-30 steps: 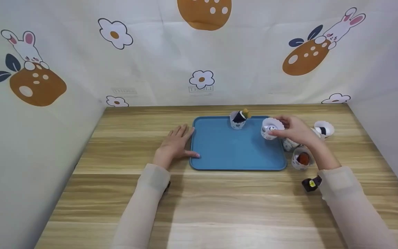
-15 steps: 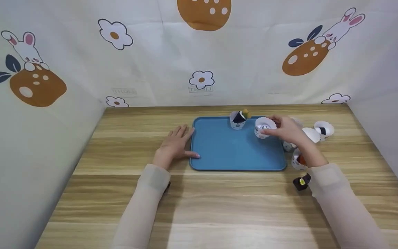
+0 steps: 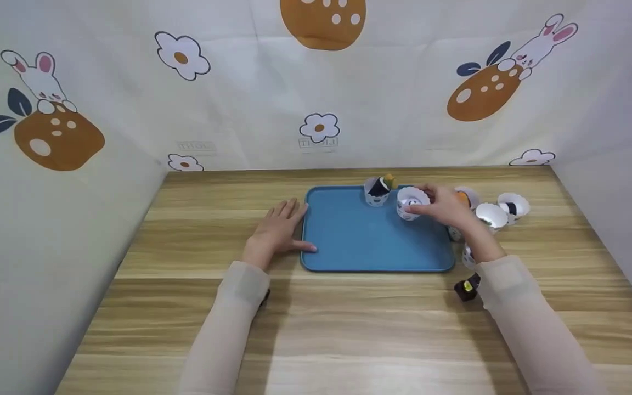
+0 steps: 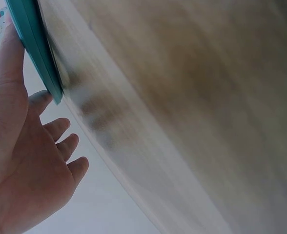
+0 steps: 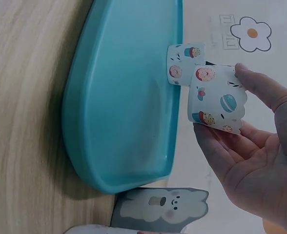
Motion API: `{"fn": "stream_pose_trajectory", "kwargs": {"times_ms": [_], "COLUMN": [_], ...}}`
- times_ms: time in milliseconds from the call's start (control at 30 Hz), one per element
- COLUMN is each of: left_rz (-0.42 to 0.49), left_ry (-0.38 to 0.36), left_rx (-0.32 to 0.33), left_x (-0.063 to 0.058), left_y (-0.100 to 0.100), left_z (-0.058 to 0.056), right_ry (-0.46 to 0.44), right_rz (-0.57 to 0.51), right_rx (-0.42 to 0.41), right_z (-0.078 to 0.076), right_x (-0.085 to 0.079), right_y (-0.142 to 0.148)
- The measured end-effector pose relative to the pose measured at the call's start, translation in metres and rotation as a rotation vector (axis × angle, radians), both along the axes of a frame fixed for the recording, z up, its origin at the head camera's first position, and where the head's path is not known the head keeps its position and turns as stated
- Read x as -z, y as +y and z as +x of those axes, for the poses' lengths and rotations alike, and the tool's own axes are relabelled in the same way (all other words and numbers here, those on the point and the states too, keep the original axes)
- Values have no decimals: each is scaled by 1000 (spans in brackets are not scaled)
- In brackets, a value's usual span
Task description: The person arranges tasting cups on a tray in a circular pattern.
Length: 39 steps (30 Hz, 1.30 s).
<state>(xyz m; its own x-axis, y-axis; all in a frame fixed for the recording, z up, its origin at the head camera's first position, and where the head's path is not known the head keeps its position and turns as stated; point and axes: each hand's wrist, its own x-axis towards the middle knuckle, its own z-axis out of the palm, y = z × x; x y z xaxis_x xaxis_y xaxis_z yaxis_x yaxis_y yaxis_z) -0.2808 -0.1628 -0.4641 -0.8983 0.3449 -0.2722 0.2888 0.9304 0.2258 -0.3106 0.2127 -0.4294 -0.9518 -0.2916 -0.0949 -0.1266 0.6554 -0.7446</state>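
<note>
My right hand (image 3: 445, 207) pinches a white paper baking cup (image 3: 412, 204) at its sides, thumb and fingers near the scalloped rim. In the head view the cup overlaps the back right of the blue tray (image 3: 371, 236); cupcakes and doughnuts are printed on its wall (image 5: 216, 97). Close to its left, another paper cup (image 3: 375, 198) at the tray's back holds a black-and-white wedge and an orange piece. My left hand (image 3: 276, 229) lies at the tray's left side, its thumb over the rim and its other fingers straight along the edge.
Right of the tray are several paper cups: one with an orange piece (image 3: 463, 198), one standing in front (image 3: 491, 217), one with a black-and-white piece (image 3: 513, 207). My right forearm partly hides others. Dark blocks with a yellow centre (image 3: 465, 289) lie in front, by the right sleeve.
My right hand has moved left over the tray with the paper cup, nearer to the other cup at the back. My left hand and the tray have stayed still.
</note>
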Motion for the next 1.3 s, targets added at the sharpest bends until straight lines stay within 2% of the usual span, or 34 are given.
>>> {"fn": "stream_pose_trajectory", "kwargs": {"times_ms": [633,1000,1300], "left_rz": [5,8,15], "left_ry": [4,11,12], "left_rx": [-6,-1,-5], "left_x": [-1,4,4], "left_y": [1,-1,0], "left_z": [1,-1,-2], "right_ry": [-4,-16,-15], "right_rz": [15,127,81], "right_rx": [28,50,44], "right_z": [-7,-12,-15], "right_x": [13,17,20], "right_y": [-10,-13,-17]}}
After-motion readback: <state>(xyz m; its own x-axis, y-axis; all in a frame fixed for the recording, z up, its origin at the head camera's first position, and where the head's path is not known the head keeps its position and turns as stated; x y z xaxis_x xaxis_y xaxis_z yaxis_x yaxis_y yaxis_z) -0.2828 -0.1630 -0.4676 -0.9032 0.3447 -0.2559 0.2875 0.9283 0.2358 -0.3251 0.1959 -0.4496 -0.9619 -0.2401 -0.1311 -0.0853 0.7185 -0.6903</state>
